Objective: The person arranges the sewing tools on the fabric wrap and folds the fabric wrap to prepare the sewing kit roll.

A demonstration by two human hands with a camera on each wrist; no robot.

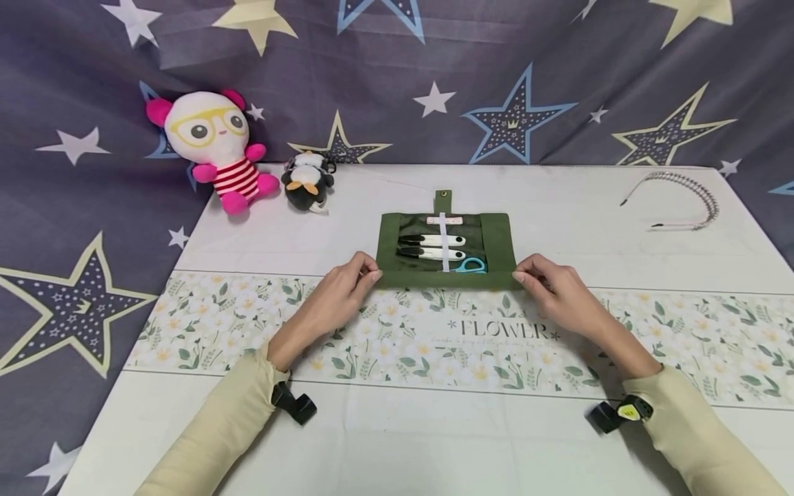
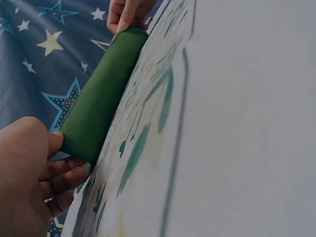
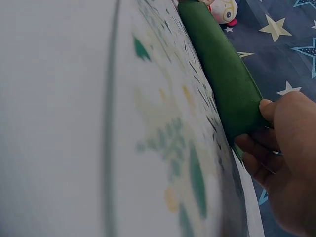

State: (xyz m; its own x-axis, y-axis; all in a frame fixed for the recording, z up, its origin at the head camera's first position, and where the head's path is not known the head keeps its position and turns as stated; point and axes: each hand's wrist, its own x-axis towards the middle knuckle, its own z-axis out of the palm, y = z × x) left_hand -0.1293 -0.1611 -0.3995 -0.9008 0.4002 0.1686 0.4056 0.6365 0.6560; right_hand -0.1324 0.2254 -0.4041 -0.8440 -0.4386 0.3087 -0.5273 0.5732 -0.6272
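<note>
A dark green fabric tool roll lies opened out on the table, its near edge raised in a fold. Under its white elastic band sit two white-and-black tools, blue-handled scissors and a small pale item. My left hand pinches the near left corner of the roll, thumb on top. At the near right corner, my right hand pinches the fabric the same way. From both wrist views the folded green edge stretches between the two hands.
Behind on the left sit a pink-and-white plush toy and a small penguin plush. A headband lies at the back right. The table carries a flower-print strip; a starry curtain hangs behind.
</note>
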